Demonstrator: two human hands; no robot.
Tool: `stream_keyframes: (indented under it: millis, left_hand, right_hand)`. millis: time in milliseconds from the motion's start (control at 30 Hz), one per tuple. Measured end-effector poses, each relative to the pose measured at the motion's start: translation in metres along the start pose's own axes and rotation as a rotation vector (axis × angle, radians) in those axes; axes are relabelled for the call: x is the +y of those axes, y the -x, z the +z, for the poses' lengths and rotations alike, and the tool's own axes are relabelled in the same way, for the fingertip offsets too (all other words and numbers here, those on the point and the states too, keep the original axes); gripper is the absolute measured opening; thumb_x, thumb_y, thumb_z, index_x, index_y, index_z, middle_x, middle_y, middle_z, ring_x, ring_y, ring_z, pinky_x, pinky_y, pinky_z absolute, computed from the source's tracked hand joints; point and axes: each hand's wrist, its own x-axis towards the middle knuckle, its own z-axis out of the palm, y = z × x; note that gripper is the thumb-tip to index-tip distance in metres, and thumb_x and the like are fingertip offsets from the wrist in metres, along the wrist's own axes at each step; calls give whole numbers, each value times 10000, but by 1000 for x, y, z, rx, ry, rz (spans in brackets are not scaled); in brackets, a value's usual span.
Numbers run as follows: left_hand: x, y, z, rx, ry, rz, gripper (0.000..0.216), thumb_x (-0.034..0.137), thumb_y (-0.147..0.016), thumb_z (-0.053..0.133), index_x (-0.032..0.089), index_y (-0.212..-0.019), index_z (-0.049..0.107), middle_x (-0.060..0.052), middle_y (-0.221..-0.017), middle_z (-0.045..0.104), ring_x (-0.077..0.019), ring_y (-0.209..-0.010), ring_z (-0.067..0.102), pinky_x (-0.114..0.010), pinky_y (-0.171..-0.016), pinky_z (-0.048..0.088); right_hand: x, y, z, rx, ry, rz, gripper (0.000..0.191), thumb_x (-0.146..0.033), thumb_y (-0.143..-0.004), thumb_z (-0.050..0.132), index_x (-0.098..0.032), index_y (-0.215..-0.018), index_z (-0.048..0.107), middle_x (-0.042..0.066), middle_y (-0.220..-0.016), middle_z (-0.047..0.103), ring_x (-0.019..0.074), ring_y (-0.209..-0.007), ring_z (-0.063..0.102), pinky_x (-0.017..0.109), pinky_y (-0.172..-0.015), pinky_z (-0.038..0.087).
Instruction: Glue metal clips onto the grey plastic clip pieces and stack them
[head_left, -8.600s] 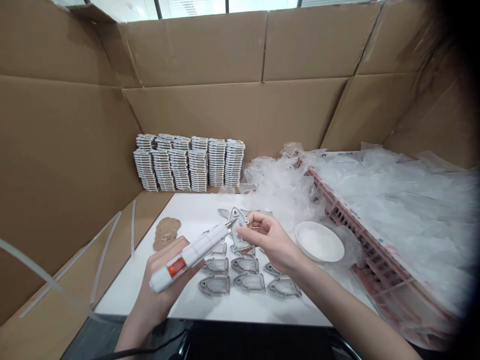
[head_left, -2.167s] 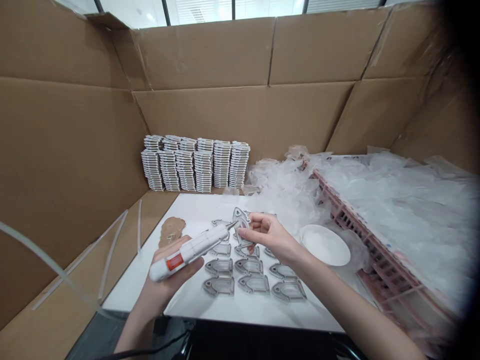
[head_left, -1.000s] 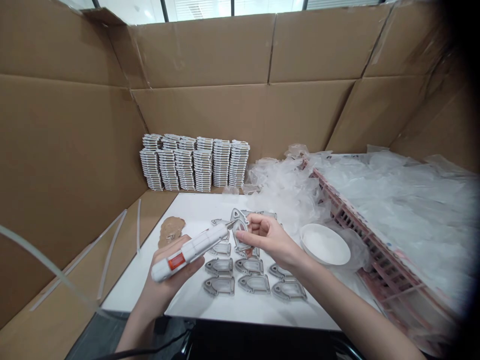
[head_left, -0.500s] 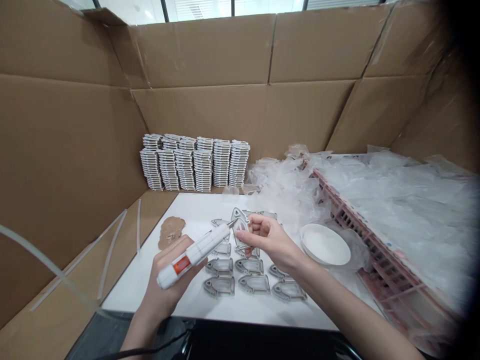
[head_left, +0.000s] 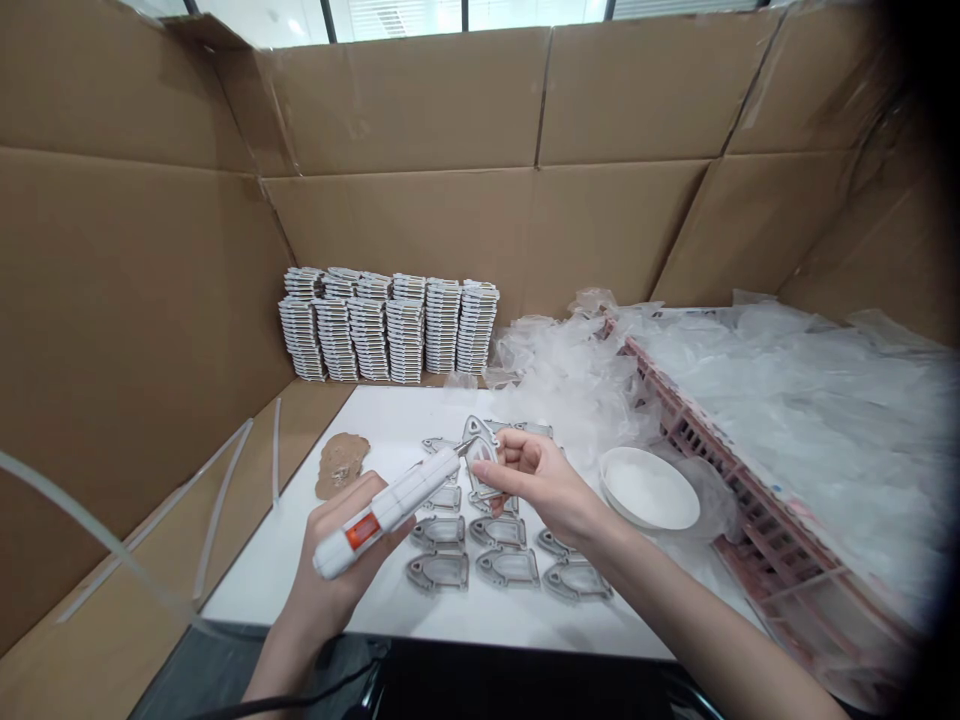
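Grey frame [head_left: 484, 453] — pinched in right fingers [head_left: 491, 474]; left fingers [head_left: 396, 537] wrap glue gun [head_left: 397, 500] — both angled inward.

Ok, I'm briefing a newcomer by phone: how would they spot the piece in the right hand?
Inside the cardboard walls, find the white table with rows of gray pieces. Over them, the right hand holds one pointed piece by the metal tip of the white tool. Its neighbours lie flat; this one alone is raised, point upward.
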Motion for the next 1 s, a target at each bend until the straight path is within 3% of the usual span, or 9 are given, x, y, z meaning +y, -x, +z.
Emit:
stream_keyframes:
  millis: [300, 733, 867, 1000]
  left_hand:
    - [2, 1, 1, -5, 10, -3, 260, 185, -900, 570, 207, -704, 402, 50, -664, 403, -108, -588, 408, -244, -548, 320]
    - [3, 1, 1, 10, -29, 27, 260, 175, -894, 566, 206, -690, 407, 46, -646, 414, -109, -576, 423, -245, -540, 328]
    - [3, 3, 0, 15, -5, -46, 226, 224, -884, 580, 201, -693, 462, 26, -664, 477, -124, -598, 470, -256, -561, 373]
    - [-1, 6, -4, 85, 16, -143, 154, 299, -868, 602, 196, -761, 560, -13, -716, 574, -167, -672, 554, -282, -604, 436]
  right_hand:
    - [0, 1, 0, 5, 0, -5, 333, -420, -719, 761, -164, -694, 549, -66, -594, 387, 72, -538, 479, 221, -508, 515]
    - [0, 0, -1, 7, -12, 12, 328, -438, -715, 761, -157, -767, 601, -45, -630, 458, 80, -568, 498, 223, -521, 517]
    - [2, 0, -1, 8, -18, 13, 347, -441, -693, 776, -166, -713, 565, -60, -600, 419, 79, -554, 487, 225, -522, 516]
    - [-2, 2, -1, 6, -35, 22, 341, -445, -706, 767, -163, -755, 581, -35, -653, 494, 90, -592, 521, 231, -538, 511]
